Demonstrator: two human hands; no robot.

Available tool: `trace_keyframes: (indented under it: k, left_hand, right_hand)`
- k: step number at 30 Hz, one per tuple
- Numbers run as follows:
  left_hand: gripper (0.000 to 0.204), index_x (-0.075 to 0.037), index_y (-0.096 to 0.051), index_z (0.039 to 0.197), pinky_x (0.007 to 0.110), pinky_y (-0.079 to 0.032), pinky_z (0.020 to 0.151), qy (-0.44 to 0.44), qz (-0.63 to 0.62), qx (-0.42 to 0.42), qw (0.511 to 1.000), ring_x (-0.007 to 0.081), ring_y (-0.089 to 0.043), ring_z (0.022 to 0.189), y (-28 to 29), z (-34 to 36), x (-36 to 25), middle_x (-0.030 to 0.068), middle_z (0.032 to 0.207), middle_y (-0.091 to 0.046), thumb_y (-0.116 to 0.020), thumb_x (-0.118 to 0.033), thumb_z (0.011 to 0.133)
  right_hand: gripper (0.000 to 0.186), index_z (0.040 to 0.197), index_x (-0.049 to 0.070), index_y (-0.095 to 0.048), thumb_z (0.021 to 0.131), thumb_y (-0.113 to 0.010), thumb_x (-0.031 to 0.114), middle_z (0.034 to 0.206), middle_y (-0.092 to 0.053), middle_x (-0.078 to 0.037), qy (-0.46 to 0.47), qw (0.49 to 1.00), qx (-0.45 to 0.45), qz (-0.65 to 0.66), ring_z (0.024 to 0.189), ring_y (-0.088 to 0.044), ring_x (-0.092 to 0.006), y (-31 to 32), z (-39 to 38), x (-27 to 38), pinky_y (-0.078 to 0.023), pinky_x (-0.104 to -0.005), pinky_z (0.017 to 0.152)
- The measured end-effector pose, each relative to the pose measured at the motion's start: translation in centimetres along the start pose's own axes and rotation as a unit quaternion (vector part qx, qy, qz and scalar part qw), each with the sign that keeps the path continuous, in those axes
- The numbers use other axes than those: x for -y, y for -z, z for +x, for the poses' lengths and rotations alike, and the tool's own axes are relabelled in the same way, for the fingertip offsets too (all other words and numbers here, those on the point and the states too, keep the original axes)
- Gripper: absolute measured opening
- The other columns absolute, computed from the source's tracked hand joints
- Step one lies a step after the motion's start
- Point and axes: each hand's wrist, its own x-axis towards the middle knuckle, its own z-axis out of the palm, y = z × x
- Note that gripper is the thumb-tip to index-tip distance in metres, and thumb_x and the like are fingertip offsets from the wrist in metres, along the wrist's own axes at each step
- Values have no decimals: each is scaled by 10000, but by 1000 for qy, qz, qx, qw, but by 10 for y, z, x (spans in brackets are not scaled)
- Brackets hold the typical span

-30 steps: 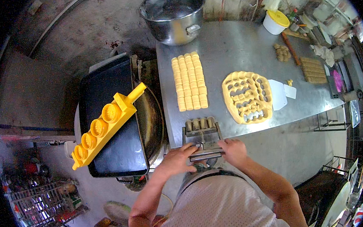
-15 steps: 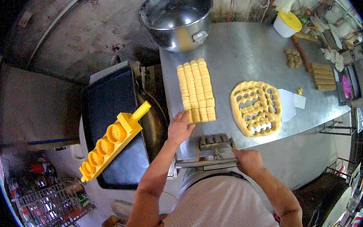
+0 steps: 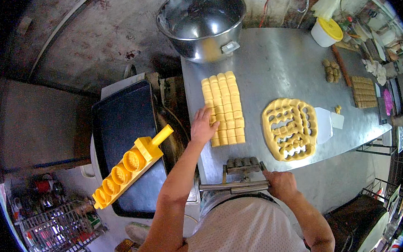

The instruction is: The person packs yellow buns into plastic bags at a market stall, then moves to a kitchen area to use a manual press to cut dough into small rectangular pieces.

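A block of pale yellow dough pieces (image 3: 224, 110), set in close rows, lies on the steel table. My left hand (image 3: 203, 127) rests against its left side with the fingers stretched out, fingertips touching the nearer pieces. At the table's front edge, close to my body, stands a metal cutter with several rounded cups (image 3: 243, 165) and a bar across it. My right hand (image 3: 282, 184) is wrapped round the right end of this cutter's handle. To the right lies a flat sheet of yellow dough (image 3: 269, 120) with rows of scalloped holes cut through it.
A yellow mould with several round cavities (image 3: 128, 167) lies across a black baking tray (image 3: 115, 111) on the left. A large steel bowl (image 3: 195, 43) stands at the back. White scrapers (image 3: 323, 121), a rolling pin (image 3: 340, 65) and a yellow-lidded tub (image 3: 326, 32) are to the right.
My left hand has slid farther from me along the left side of the dough block. My right hand keeps its grip on the cutter. The whole view has shifted slightly.
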Motion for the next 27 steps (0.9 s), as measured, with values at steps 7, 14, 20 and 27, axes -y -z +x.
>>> trace_keyframes:
  k: [7, 14, 20, 27]
  left_hand:
    - [645, -46, -530, 1400, 449, -363, 1173, -23, 44, -6, 999, 355, -362, 1443, -17, 17, 16, 131, 1557, -427, -749, -329, 864]
    - [608, -32, -567, 1340, 454, -387, 1129, -9, 45, -97, 994, 360, -437, 1366, 12, 68, 8, 143, 1451, -543, -763, -331, 848]
    - [622, -35, -561, 1359, 469, -407, 1116, -2, 27, -61, 998, 393, -505, 1286, 12, 85, 8, 208, 1360, -587, -785, -284, 835]
    - [779, -50, -226, 1597, 295, -533, 906, 121, -443, -57, 886, 179, -667, 973, 11, 110, 11, 98, 1156, -700, -681, -229, 991]
  right_hand:
    - [380, 1105, 142, -669, 729, -717, 125, 802, -710, -94, -16, 1000, -4, 25, 771, -709, -314, 12, 8, -1, -559, -467, 659]
    - [356, 1111, 151, -670, 761, -727, 179, 827, -712, -104, -21, 999, 43, 23, 785, -712, -323, 18, 13, 0, -561, -471, 679]
    - [337, 1133, 153, -663, 807, -719, 215, 879, -716, -120, -34, 996, 75, 25, 828, -716, -328, 17, 17, 1, -567, -477, 712]
    - [324, 1103, 158, -664, 781, -701, 176, 873, -713, -101, -42, 997, 29, 61, 827, -709, -330, -6, 13, -8, -565, -463, 697]
